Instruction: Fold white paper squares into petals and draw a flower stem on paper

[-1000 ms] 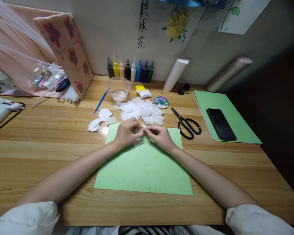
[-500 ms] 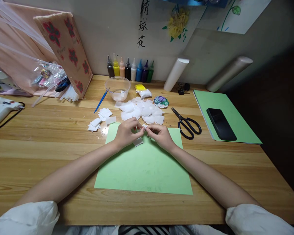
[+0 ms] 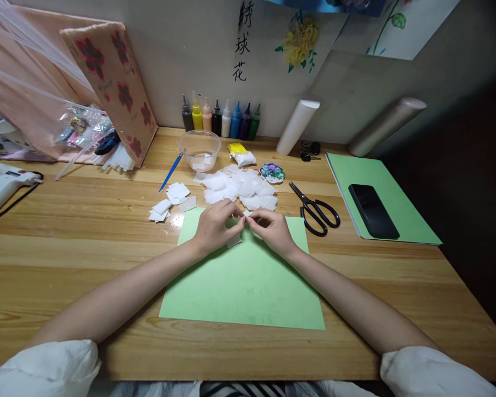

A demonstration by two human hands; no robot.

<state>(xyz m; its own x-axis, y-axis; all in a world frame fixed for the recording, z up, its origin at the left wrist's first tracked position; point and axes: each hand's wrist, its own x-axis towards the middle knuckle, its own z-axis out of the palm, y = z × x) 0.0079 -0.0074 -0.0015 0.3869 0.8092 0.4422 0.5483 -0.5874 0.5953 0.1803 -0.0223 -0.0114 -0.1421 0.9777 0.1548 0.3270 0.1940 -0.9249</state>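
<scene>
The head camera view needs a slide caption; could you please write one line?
Left hand and right hand pinch a small white piece over a green sheet, scissors lying to the right.

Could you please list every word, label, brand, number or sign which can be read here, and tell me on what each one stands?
"绣球花": black characters, written downward on the pale surface behind the table; the first is partly smudged.
Pink flowered panel: faint writing between the flowers, too blurred to read.
Paint bottles: no readable label.
Glue gun: small marks, too small to read.
I can read no brand or number.
</scene>
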